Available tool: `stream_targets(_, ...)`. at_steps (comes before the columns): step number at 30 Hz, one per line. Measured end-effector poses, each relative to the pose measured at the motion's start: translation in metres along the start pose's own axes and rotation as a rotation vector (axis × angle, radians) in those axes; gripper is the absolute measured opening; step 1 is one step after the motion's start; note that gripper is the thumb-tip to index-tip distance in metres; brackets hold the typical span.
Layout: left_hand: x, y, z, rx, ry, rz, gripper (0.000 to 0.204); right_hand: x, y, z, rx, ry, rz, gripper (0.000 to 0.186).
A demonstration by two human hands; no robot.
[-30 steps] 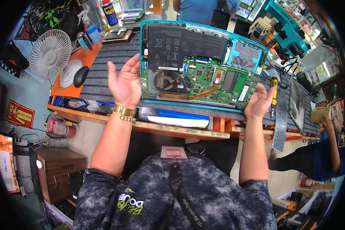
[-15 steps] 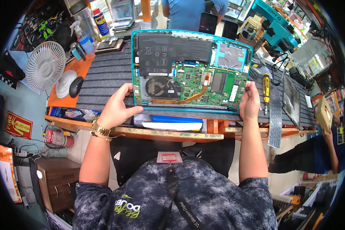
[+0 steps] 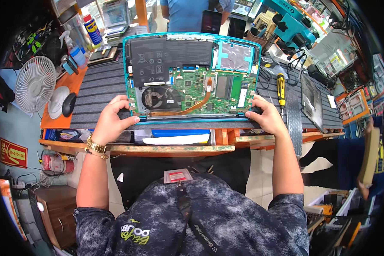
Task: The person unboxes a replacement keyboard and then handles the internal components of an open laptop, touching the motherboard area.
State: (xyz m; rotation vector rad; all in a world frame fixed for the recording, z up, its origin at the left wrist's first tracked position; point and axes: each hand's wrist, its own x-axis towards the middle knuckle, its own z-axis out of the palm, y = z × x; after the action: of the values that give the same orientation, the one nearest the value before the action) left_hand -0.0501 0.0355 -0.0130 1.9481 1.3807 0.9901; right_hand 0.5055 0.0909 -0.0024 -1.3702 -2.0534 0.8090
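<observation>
An opened teal laptop body [image 3: 195, 96] lies with its insides up on the grey striped mat [image 3: 97, 87], exposing a black battery [image 3: 168, 52], a green circuit board [image 3: 187, 91], a dark cooling fan [image 3: 155, 98] and a copper heat pipe [image 3: 192, 109]. My left hand [image 3: 115, 117] grips the laptop's lower left corner, thumb along the front edge. At the lower right corner, my right hand [image 3: 262, 113] holds it the same way. A yellow screwdriver [image 3: 281, 89] lies just right of the laptop.
Left sit a white fan [image 3: 34, 83], black mouse [image 3: 69, 104] and spray bottle [image 3: 77, 53]. Right are a dark panel [image 3: 312, 102], cables and a teal machine [image 3: 290, 27]. A person in blue [image 3: 183, 15] is beyond the bench; another [image 3: 350, 166] holds a box at right.
The laptop was lowered toward the bench and shifted left in view. My left hand closed on its corner, and my right hand's fingers moved round the other corner. The co-worker's box has turned.
</observation>
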Motion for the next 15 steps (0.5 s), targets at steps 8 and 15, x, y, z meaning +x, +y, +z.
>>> stream_targets(8,-0.008,-0.003,0.004,-0.057,0.052,-0.043,0.027,0.001,-0.010,0.009,0.045,0.024,-0.066,0.022)
stream_targets(15,-0.016,0.003,0.010,-0.019,0.104,-0.026,0.025,-0.001,0.001,0.015,0.092,0.061,-0.053,0.019)
